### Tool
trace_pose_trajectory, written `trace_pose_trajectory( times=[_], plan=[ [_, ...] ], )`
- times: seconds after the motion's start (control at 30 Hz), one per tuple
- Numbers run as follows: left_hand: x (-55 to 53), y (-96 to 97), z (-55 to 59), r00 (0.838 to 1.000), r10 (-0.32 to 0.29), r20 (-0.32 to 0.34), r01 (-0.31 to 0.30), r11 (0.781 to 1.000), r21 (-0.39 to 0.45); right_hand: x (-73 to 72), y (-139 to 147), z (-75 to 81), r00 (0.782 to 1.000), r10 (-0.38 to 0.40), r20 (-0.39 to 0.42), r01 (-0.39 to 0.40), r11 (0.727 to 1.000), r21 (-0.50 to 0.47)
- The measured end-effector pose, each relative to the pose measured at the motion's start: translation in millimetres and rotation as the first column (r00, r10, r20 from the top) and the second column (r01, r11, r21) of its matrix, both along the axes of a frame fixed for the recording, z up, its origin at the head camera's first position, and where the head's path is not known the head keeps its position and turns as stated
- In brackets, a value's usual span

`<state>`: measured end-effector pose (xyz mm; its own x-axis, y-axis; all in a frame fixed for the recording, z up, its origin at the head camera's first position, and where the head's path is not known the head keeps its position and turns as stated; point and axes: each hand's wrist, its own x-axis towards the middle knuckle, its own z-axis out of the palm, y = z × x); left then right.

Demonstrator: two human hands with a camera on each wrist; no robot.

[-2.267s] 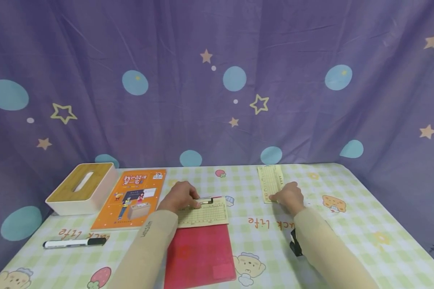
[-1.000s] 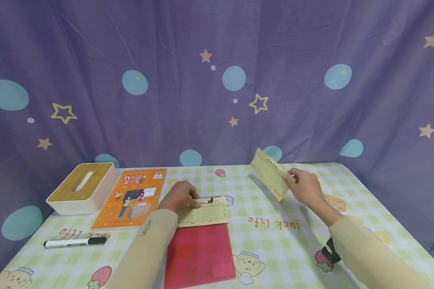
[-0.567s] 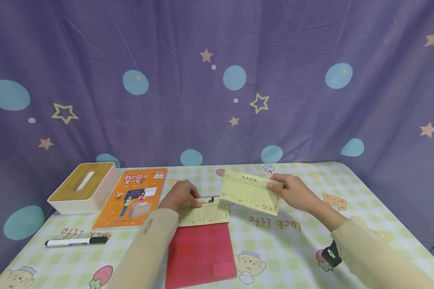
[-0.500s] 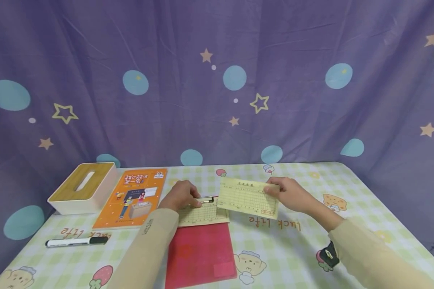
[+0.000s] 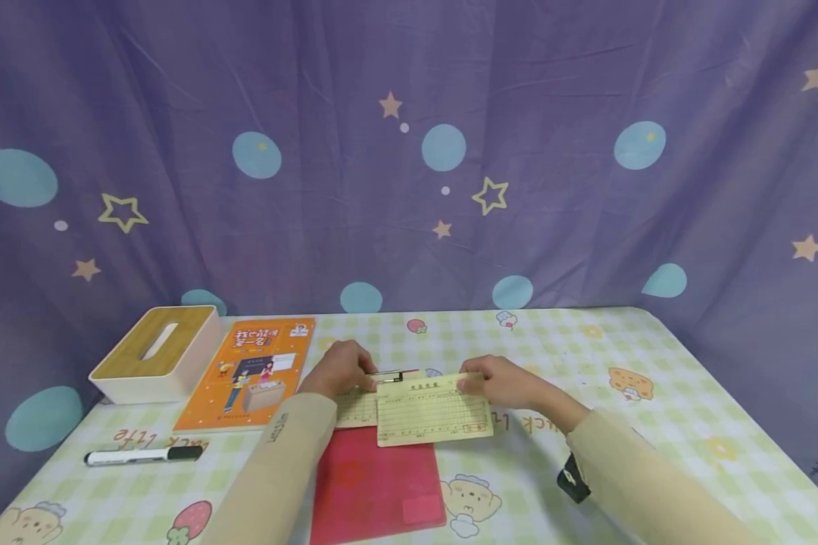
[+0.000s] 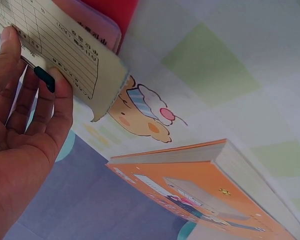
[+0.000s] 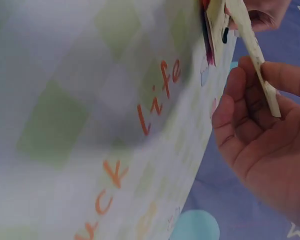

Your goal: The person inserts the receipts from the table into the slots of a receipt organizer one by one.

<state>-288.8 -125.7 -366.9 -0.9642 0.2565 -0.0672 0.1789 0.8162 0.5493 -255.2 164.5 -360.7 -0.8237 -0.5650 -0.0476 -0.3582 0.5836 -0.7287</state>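
Observation:
My left hand (image 5: 341, 369) pinches the metal clip (image 5: 390, 376) at the top edge of a red plastic clip folder (image 5: 375, 484). In the left wrist view the clip's black end (image 6: 44, 79) shows beside a fingertip. A printed yellow form (image 5: 356, 410) lies on the folder's upper part, partly covered by the left hand. Over its right side, a second yellow form (image 5: 429, 412) is held by my right hand (image 5: 501, 381), thumb on its upper right corner. The right wrist view shows this form edge-on (image 7: 259, 55), between thumb and fingers.
An orange book (image 5: 259, 378) lies left of the folder, with a wood-topped tissue box (image 5: 153, 356) beyond it. Nearer me on the left is a black-and-white marker (image 5: 143, 456). A checked cloth (image 5: 627, 439) covers the table, and a purple curtain (image 5: 354, 227) hangs behind.
My right hand has picked the second form off the table at the back right, turned it sideways and brought it left and down over the folder. The left hand has stayed at the clip.

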Motion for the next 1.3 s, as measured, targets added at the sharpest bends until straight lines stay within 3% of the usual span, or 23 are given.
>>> trace_pose_trajectory(
  times=[0.13,0.3,0.53,0.97,1.3],
  plan=[
    [-0.2,0.5,0.0,1.000,-0.002,-0.012,0.002,1.000,-0.018,-2.8,-12,-7.2,1.000,-0.028,-0.011,0.029,0.999,0.041],
    [-2.0,-0.4,-1.2,1.000,-0.010,-0.011,0.010,1.000,-0.010,-5.9,-26,-17.3,0.992,-0.117,-0.052,0.121,0.990,0.076],
    [-3.9,-3.2,-3.8,0.998,-0.056,-0.020,0.056,0.998,0.019,-8.0,-45,-26.3,0.976,-0.212,-0.043,0.215,0.973,0.080],
    [-5.7,-2.0,-3.3,1.000,-0.004,-0.005,0.004,1.000,0.004,-6.3,-87,-30.0,0.947,-0.314,-0.067,0.320,0.941,0.106],
    [-5.4,-1.6,-3.6,1.000,0.006,0.020,-0.007,0.999,0.034,-7.0,-100,-30.5,0.917,-0.397,-0.046,0.400,0.907,0.131]
  ],
)
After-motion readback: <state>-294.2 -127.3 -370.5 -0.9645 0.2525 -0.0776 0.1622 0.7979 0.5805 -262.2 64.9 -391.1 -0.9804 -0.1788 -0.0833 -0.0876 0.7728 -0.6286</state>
